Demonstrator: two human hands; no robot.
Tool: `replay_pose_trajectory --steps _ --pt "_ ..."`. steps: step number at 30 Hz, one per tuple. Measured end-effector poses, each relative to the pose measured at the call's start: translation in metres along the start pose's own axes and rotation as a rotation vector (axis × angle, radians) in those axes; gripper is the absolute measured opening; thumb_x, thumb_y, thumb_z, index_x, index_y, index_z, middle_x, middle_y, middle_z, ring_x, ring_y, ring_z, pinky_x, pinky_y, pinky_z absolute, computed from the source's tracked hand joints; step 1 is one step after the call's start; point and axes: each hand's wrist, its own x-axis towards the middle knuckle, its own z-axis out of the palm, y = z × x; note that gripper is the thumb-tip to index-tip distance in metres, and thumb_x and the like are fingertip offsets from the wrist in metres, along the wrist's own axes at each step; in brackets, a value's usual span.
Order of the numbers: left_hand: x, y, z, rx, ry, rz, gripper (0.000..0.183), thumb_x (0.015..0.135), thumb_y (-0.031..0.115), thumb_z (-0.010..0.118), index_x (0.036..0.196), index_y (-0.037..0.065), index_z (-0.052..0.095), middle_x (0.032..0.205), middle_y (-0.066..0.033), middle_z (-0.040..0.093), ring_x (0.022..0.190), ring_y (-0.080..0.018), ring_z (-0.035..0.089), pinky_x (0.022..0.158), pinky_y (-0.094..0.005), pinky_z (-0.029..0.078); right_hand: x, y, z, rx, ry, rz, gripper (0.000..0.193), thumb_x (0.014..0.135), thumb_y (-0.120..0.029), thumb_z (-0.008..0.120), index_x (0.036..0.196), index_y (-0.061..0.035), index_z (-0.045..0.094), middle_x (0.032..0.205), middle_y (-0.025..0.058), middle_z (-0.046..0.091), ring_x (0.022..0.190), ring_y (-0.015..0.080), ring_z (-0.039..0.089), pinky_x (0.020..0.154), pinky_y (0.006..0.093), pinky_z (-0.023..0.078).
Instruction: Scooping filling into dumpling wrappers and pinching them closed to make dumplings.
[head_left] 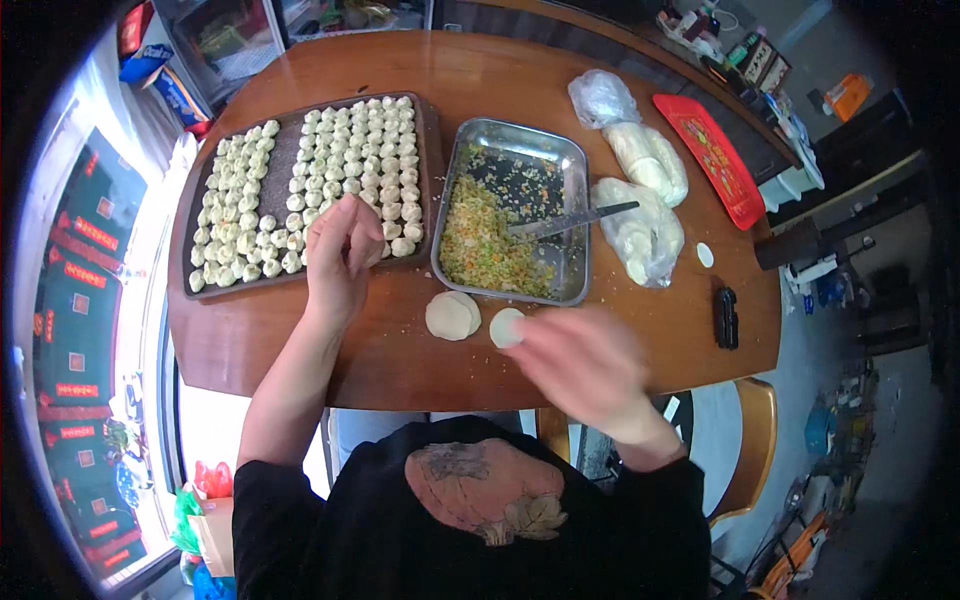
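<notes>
My left hand [345,248] hangs over the front edge of a dark baking tray [285,190], fingers curled together; whatever they hold, if anything, is hidden. Rows of small pleated dumplings [350,140] fill much of that tray. Low over the table's near side, my right hand [585,362] is smeared by motion, its fingertips closed at the edge of a round dumpling wrapper [507,328]. Just left of it lies a small stack of wrappers [452,316]. Chopped vegetable filling [485,235] is heaped in a steel pan [572,283], where a flat metal spreader [570,220] rests.
Plastic bags of pale wrappers [640,230] lie right of the pan, beside a crumpled clear bag [603,98]. Farther right are a red tray [710,160], a lone wrapper [705,255] and a black object [726,318]. A wooden chair [755,440] stands at the table's near right.
</notes>
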Motion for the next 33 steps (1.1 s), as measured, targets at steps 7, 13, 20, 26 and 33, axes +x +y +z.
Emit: replay_pose_trajectory --steps 7,13,20,26,33 --pt "0.001 -0.001 0.0 0.0 0.087 -0.041 0.043 0.103 0.036 0.04 0.072 0.009 0.052 0.046 0.0063 0.026 0.045 -0.0078 0.023 0.046 -0.0252 0.02 -0.002 0.0 0.084 -0.222 -0.487 0.085 0.014 0.088 -0.019 0.065 0.09 -0.0053 0.06 0.078 0.0072 0.05 0.063 0.0211 0.063 0.052 0.0335 0.051" --pt "-0.001 -0.006 0.002 -0.025 0.052 -0.077 0.042 0.102 0.036 0.043 0.072 0.008 0.055 0.044 0.0068 0.027 0.044 -0.0066 0.022 0.046 -0.0244 0.021 -0.004 0.002 0.084 -0.082 -0.354 0.144 0.013 0.088 -0.018 0.067 0.094 -0.0072 0.062 0.078 0.0059 0.05 0.059 0.0224 0.061 0.054 0.0345 0.051" --pt "-0.008 -0.004 0.01 0.018 -0.216 -0.116 0.034 0.098 0.031 0.054 0.106 0.0 0.063 0.083 -0.0026 0.06 0.076 -0.0076 0.053 0.068 -0.0215 0.039 -0.008 0.013 0.088 0.192 -0.265 0.167 0.012 0.083 -0.009 0.071 0.092 -0.0074 0.064 0.084 0.0066 0.055 0.063 0.0241 0.061 0.056 0.0354 0.049" --pt "-0.012 -0.003 0.033 -0.173 -0.47 -0.22 0.065 0.086 0.024 0.072 0.139 -0.001 0.043 0.14 -0.0169 0.049 0.129 -0.0259 0.05 0.107 -0.0392 0.041 0.019 0.025 0.066 0.27 0.025 0.161 0.013 0.085 -0.003 0.066 0.095 -0.0053 0.059 0.091 0.0102 0.055 0.075 0.0279 0.056 0.067 0.0362 0.047" --pt "-0.013 -0.019 0.036 0.05 -0.236 -0.387 0.032 0.089 0.003 0.068 0.119 -0.003 0.061 0.106 -0.0086 0.07 0.098 -0.0118 0.066 0.087 -0.0245 0.053 0.022 0.049 0.079 0.685 -0.026 0.567 0.014 0.092 -0.005 0.063 0.104 -0.0014 0.058 0.088 0.0094 0.062 0.077 0.0167 0.063 0.069 0.0295 0.05"
